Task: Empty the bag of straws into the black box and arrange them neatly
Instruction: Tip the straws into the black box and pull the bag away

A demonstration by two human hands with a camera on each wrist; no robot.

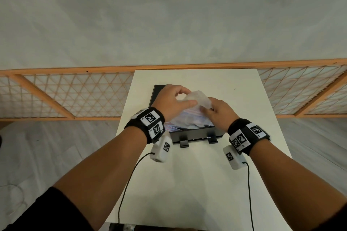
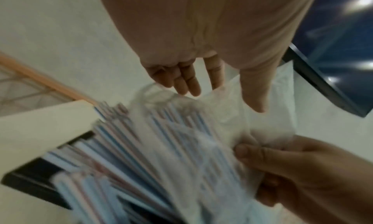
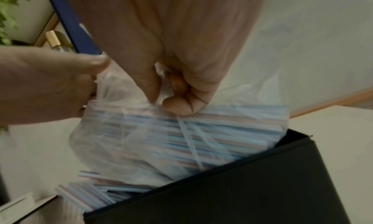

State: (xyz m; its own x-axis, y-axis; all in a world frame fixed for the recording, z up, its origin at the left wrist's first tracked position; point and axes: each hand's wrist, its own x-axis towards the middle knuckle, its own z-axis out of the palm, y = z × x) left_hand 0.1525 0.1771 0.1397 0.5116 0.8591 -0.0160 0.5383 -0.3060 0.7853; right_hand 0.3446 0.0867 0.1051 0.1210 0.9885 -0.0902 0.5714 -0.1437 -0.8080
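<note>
Two hands hold the bag [image 1: 195, 99] over the box [image 1: 197, 133]: left grip [image 1: 171, 99] and right grip [image 1: 217, 111] pinch its plastic, straws [image 3: 201, 138] spilling in.

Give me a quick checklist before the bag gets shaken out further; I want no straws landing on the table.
1. Bag is over the black box: ok, it hangs above the opening.
2. Right hand grip on the bag: ok, thumb and fingers pinch the plastic.
3. Left hand grip on the bag: ok, thumb and fingers hold its far end.
4. Straws landing inside the box: ok for those seen; some lie in it already.
5. Bag emptied: not ok, many straws remain inside the plastic.
6. Straws arranged neatly: cannot tell, the view is blurred and the bag covers them.
</note>
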